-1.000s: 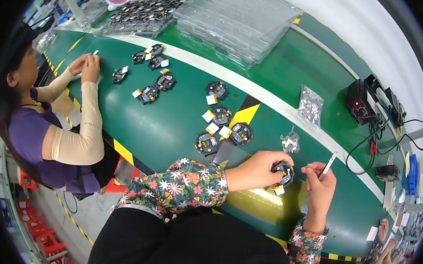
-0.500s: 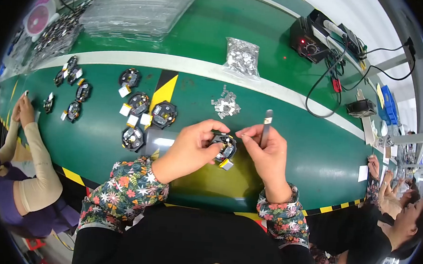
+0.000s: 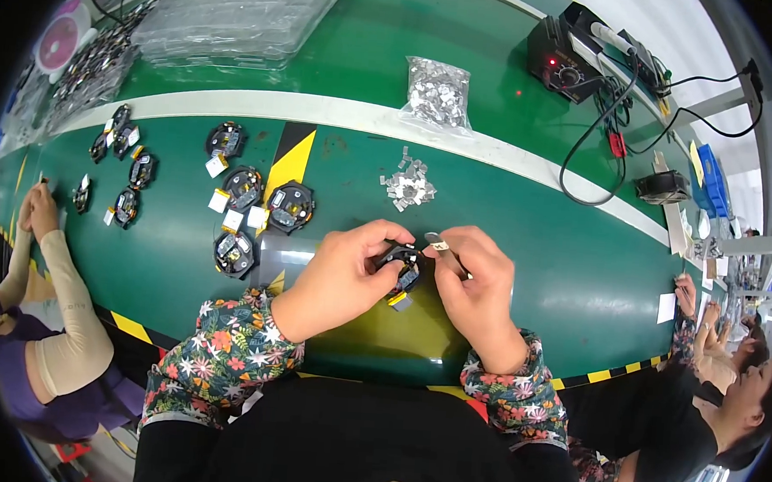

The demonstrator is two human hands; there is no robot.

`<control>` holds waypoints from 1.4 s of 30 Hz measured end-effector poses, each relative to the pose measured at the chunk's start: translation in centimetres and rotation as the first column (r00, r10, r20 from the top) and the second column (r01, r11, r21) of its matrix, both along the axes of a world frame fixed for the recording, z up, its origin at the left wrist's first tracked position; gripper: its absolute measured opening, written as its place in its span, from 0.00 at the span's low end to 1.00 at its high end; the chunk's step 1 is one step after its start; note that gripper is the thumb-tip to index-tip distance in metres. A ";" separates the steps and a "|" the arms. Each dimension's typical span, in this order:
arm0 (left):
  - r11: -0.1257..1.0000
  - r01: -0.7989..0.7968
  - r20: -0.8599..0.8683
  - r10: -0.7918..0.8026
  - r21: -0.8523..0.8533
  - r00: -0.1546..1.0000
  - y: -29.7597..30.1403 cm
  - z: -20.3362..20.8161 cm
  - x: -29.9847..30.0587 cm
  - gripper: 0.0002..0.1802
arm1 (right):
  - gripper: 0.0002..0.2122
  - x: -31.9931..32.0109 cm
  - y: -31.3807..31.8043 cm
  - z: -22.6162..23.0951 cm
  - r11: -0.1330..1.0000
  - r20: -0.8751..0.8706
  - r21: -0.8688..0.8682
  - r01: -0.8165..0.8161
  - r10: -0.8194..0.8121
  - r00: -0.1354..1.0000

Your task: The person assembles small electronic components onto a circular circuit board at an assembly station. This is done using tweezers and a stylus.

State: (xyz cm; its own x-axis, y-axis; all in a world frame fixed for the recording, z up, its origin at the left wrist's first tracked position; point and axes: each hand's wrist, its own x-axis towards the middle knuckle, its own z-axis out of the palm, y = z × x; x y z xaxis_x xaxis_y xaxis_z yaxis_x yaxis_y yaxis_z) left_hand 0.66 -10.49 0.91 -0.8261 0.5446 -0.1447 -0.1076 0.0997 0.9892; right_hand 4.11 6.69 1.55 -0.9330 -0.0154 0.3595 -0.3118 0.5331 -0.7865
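Tweezers (image 3: 439,244) now lowered, seemingly onto black part (image 3: 401,261).

one view only — a head-worn fisheye looking steeply down from above the person's chest, close over both hands, facing across the green table (image 3: 508,275) toward its far edge; straight lines bow near the rim — co-workers show at left and right margins.

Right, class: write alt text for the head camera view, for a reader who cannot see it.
A person's left hand holds a small round black part above a green workbench while the right hand brings a thin tool to it. More round parts lie to the left.
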 end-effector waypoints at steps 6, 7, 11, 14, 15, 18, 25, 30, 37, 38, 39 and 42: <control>1.000 -0.026 -0.118 0.025 -0.007 0.993 -0.1 -1.2 0.0 0.14 | 0.07 -0.6 0.3 -0.1 0.985 -0.002 0.153 0.082 -0.083 0.997; 1.000 -0.018 -0.118 0.018 -0.007 0.993 -0.1 -0.9 -0.1 0.14 | 0.07 -0.8 0.5 -0.4 0.978 -0.021 0.173 0.113 -0.111 0.994; 1.000 0.011 0.054 -0.009 -0.028 0.998 0.0 -0.3 -0.2 0.14 | 0.06 -1.6 1.1 -1.2 0.954 -0.134 0.252 0.161 -0.131 0.982; 1.000 0.003 0.078 -0.001 -0.026 0.997 0.0 -0.4 -0.1 0.15 | 0.06 -1.0 -0.1 0.0 0.984 0.044 0.076 0.161 -0.165 0.985; 1.000 -0.004 0.094 0.006 -0.014 0.996 0.0 -0.4 -0.1 0.15 | 0.06 -0.8 -0.1 0.0 0.984 0.044 0.074 0.160 -0.164 0.986; 1.000 -0.011 0.057 0.010 0.011 0.998 0.0 -0.9 0.0 0.15 | 0.06 -0.5 -0.3 -0.1 1.000 0.071 -0.020 -0.013 0.014 0.997; 1.000 -0.008 0.019 0.008 0.021 1.000 -0.1 -1.1 0.0 0.15 | 0.06 -0.2 -0.9 -0.7 0.998 0.037 0.038 -0.048 0.046 0.998; 0.999 -0.005 -0.033 0.004 -0.031 0.999 -0.2 -1.0 0.1 0.15 | 0.07 -0.2 -1.0 -0.8 0.998 -0.001 0.056 -0.035 0.035 0.999; 0.999 -0.034 -0.046 0.035 0.020 0.998 0.0 -0.5 0.2 0.15 | 0.08 0.0 -1.2 -0.7 0.999 -0.009 0.036 -0.024 0.025 1.000; 1.000 -0.019 -0.045 0.019 0.000 0.999 -0.1 -0.3 0.2 0.15 | 0.08 0.1 -1.2 -0.7 0.999 -0.026 0.042 -0.014 0.015 1.000; 1.000 -0.004 -0.044 0.003 -0.020 0.999 -0.1 -0.2 0.2 0.15 | 0.09 0.1 -1.3 -0.8 0.999 -0.042 0.048 -0.003 0.005 0.999; 0.998 -0.025 -0.032 0.027 0.051 0.999 -0.1 -0.4 0.5 0.16 | 0.09 0.2 -1.4 -0.6 0.997 -0.072 0.083 0.002 0.004 0.997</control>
State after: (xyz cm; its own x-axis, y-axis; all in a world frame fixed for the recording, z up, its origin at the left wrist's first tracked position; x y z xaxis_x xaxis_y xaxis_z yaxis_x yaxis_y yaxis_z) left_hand 1.16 -10.54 0.49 -0.8438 0.5290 -0.0904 -0.0772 0.0470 0.9959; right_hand 4.26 5.31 0.96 -0.9046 -0.0494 0.4234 -0.3670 0.5953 -0.7148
